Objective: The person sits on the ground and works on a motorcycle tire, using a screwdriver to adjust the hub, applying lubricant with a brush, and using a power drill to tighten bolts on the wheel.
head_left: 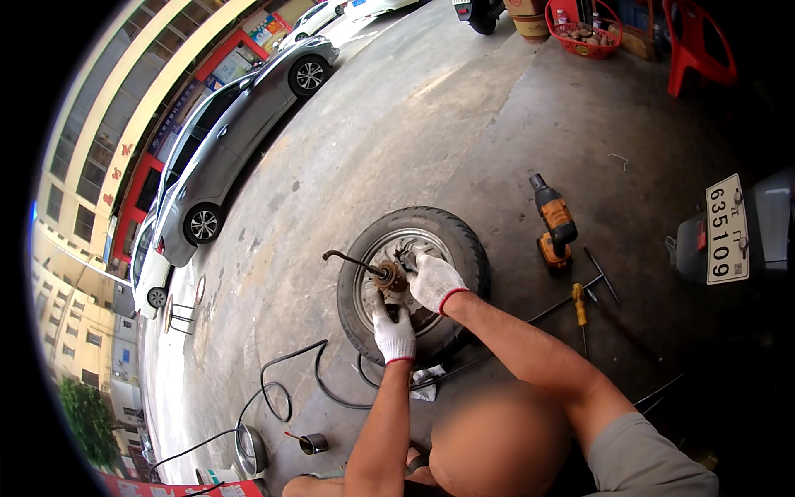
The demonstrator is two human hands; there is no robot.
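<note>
A wheel with a black tire [474, 257] and a silver rim lies on the ground in front of me. At its middle sits a rusty brown hub part [391, 279], from which a thin dark rod with a bent end [348, 259] sticks out to the left. My left hand [394, 333], in a white knit glove, curls its fingers at the near side of the hub. My right hand [437, 283], gloved alike with a red cuff, is closed at the hub's right side, by dark metal pieces. What the fingers grip is too small to make out; the glove tips look dirty.
An orange-black cordless power tool [556, 222], a T-handle wrench [602, 277] and a yellow-handled screwdriver [579, 306] lie to the right. A black hose [319, 377] loops at left near a metal cup [313, 444]. A plated vehicle [691, 240] stands far right; a grey car [240, 141] is parked beyond.
</note>
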